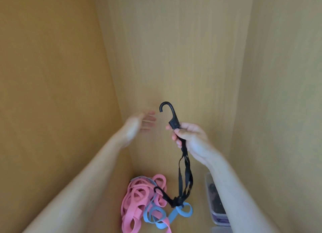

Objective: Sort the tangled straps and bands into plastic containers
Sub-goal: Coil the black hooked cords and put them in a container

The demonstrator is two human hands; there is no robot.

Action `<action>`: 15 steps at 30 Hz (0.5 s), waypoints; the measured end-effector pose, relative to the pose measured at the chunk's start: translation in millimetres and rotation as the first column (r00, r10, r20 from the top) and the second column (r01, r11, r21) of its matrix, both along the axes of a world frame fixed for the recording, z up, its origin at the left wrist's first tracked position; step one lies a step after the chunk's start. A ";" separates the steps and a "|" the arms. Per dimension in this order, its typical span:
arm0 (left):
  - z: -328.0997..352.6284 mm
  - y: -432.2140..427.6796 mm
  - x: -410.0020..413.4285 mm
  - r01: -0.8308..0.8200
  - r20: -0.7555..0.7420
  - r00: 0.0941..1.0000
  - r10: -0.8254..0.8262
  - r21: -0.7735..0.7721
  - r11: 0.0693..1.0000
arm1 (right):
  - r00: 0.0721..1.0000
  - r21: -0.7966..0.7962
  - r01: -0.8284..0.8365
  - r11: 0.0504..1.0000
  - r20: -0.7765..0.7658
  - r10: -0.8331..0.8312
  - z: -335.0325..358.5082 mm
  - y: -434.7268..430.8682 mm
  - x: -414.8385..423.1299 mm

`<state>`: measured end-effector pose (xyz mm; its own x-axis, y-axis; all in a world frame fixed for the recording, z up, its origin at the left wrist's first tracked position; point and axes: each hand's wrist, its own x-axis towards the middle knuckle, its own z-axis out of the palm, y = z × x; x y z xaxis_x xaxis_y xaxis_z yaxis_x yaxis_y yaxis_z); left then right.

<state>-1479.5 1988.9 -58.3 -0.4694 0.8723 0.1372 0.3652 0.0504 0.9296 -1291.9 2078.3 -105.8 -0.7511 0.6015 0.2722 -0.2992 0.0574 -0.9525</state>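
Note:
My right hand [190, 137] is raised and closed around a black hooked strap [185, 173]. Its plastic hook sticks up above my fist, and its cords hang down to a second hook and knot over the pile. Blurred and held up to the left of the hook, my left hand [139, 124] has its fingers spread and holds nothing. Below lies a tangled pile of pink bands [137, 199] with blue bands [174, 215] mixed in at its right side. A clear plastic container [217, 213] with dark items inside sits at the lower right, partly hidden by my right forearm.
I am looking into a wooden cabinet with a left wall [52, 76], a back panel [174, 49] and a right wall [287, 76]. The rim of a second clear container [220, 230] shows at the bottom edge.

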 end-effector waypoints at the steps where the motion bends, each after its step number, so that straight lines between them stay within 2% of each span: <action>1: 13.5 -0.1 4.2 0.019 -0.002 1.000 -0.019 0.040 0.999 | 1.000 0.006 -0.010 1.000 0.026 0.010 -4.4 1.7 -2.2; 2: 26.4 -1.5 9.1 0.058 -0.055 0.997 -0.056 0.049 0.997 | 0.998 0.018 -0.019 1.000 0.053 0.018 -8.7 2.9 -4.3; 4: 43.7 -2.7 15.9 0.148 -0.271 0.950 -0.155 -0.047 0.988 | 0.993 0.067 -0.027 0.997 0.117 0.019 -14.5 5.5 -8.1; 7: 53.6 2.5 24.9 0.094 -0.612 0.745 -0.264 -0.295 0.951 | 0.976 0.158 -0.015 0.987 0.216 -0.020 -15.4 5.9 -12.3; 9: 54.7 3.5 28.6 0.035 -0.693 0.662 -0.287 -0.354 0.935 | 0.965 0.213 0.005 0.977 0.257 -0.061 -11.6 5.6 -12.9; 11: 55.2 1.8 31.4 -0.012 -0.727 0.618 -0.298 -0.388 0.922 | 0.958 0.254 0.027 0.967 0.268 -0.097 -5.8 6.3 -11.0; 15: 54.4 -2.7 34.0 -0.056 -0.763 0.587 -0.271 -0.371 0.927 | 0.933 0.372 0.146 0.917 0.256 -0.252 5.0 10.1 -6.5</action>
